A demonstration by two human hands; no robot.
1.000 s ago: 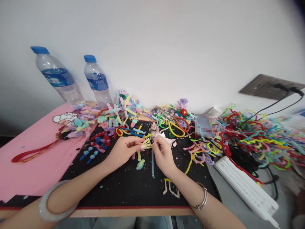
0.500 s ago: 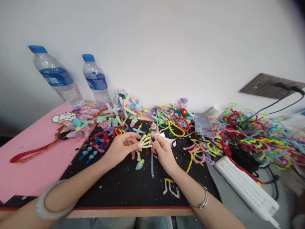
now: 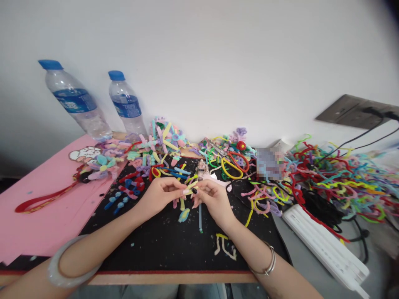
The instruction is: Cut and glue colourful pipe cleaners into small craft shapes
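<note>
Over the middle of the black mat [image 3: 149, 249], both hands meet at a small pale yellow fuzzy piece [image 3: 192, 185]. My left hand [image 3: 163, 193] pinches its left side between thumb and fingers. From the right, my right hand [image 3: 215, 199], with dark nails, grips the same piece, its fingertips nearly touching the left ones. Fingers hide part of the piece. Just below lie a blue-and-yellow fuzzy bit [image 3: 184, 215] and a thin grey-blue strip [image 3: 200, 218]. A yellow and cream bent piece [image 3: 225, 245] rests nearer the front edge.
Two water bottles [image 3: 73, 101] [image 3: 126, 104] stand at the back left beside pink sheets [image 3: 46, 216]. Scissors with yellow and red handles [image 3: 232, 164] lie behind my hands. Tangled fuzzy stems [image 3: 343, 178], black cable [image 3: 322, 207] and a white power strip [image 3: 326, 249] are on the right.
My hands have drawn closer together, and the fingers of my right hand have shifted over the yellow piece. Its spread strands are now less visible. The view has shifted slightly.
</note>
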